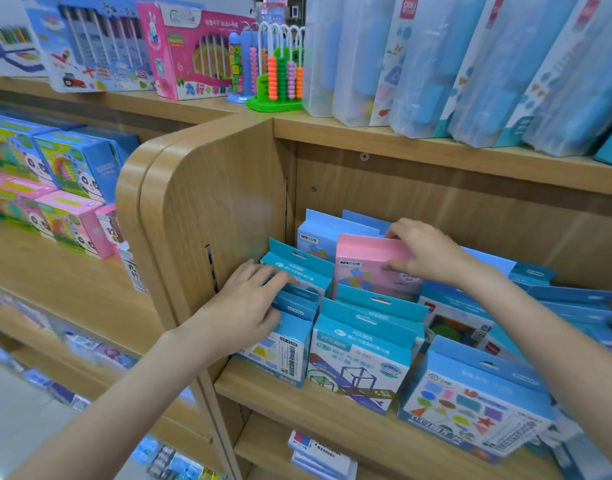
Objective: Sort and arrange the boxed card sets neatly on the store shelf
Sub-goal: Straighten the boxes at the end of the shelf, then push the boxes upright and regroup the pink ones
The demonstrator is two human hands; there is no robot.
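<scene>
Wooden store shelf, centre and right of frame, carries upright boxed card sets in rows. Right hand pinches top edge of pink cardboard card box, thumb on front, fingers curled over back; box stands in second row, centre frame. Left hand grips hang tab of small teal-and-white card box at shelf's left end, against curved wooden side panel. Teal box with cube-frame picture just right of it. Blue box with coloured shapes tilted at lower right.
</scene>
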